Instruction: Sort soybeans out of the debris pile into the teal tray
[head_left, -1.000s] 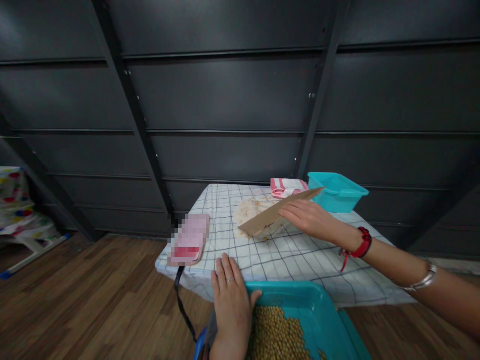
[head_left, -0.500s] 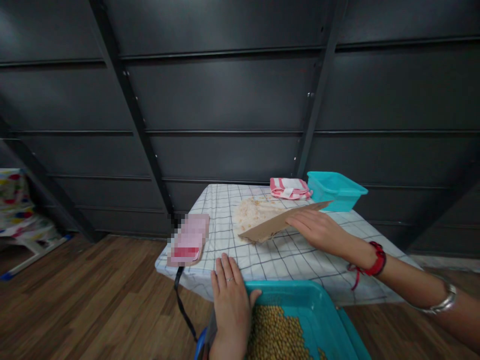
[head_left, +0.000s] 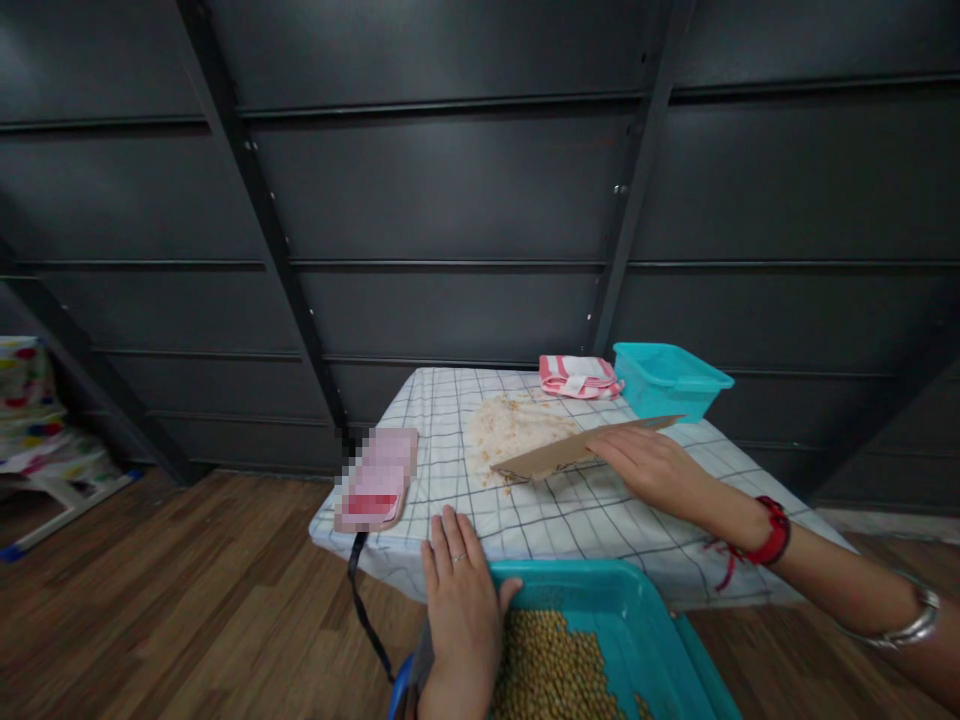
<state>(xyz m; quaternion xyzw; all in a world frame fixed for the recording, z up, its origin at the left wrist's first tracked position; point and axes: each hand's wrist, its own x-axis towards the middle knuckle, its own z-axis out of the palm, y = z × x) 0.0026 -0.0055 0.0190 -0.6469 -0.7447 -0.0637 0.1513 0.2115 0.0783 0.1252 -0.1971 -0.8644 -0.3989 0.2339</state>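
- Our left hand (head_left: 463,592), fingers nearly together, thumb apart, seemingly steadies the rectangular teal plastic tray (head_left: 637,635).
- Beside loose pale tabletop grains (head_left: 506,430), a flat brown cardboard strip (head_left: 546,459) tilts, apparently for edge contact, fingers of our right hand (head_left: 654,467) clamped on it.

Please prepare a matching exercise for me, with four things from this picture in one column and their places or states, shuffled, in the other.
Column one:
1. Cardboard piece
2. Striped cloth
3. Bean-like pieces
4. Left hand

Column two:
A. Lying inside the near teal tray
B. Held in the right hand
C. At the near teal tray's left edge
D. Folded, next to the turquoise bin

Right pairs: 1-B, 2-D, 3-A, 4-C.
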